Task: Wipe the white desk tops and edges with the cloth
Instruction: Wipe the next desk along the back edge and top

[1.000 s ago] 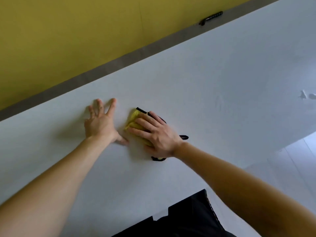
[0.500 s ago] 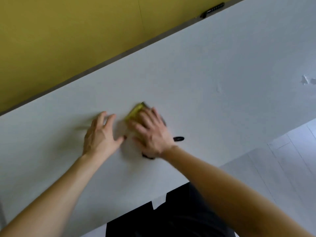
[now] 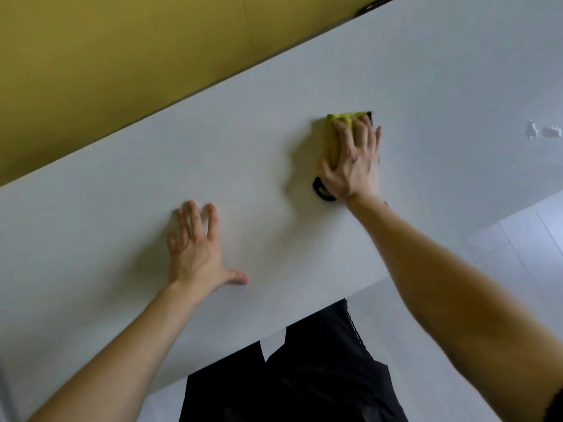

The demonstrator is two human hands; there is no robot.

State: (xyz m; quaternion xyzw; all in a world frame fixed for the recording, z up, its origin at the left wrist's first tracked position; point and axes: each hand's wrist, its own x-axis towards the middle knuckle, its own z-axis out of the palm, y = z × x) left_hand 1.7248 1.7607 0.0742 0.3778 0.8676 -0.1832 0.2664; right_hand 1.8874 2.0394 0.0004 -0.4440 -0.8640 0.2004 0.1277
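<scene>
Top-wiping is in hand: the right hand [image 3: 353, 166], fingers straight and apart, presses the cloth [image 3: 338, 126] flat on the desk [image 3: 213, 166], mid-top. The left hand [image 3: 195, 254] rests splayed nearer the desk's front edge. The next stroke likely calls for steady pressure toward the edges.

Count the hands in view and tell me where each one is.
2. The left hand lies spread on the white desk, near its front edge; the right hand presses the yellow cloth farther back, to the right. None seems hidden.
</scene>
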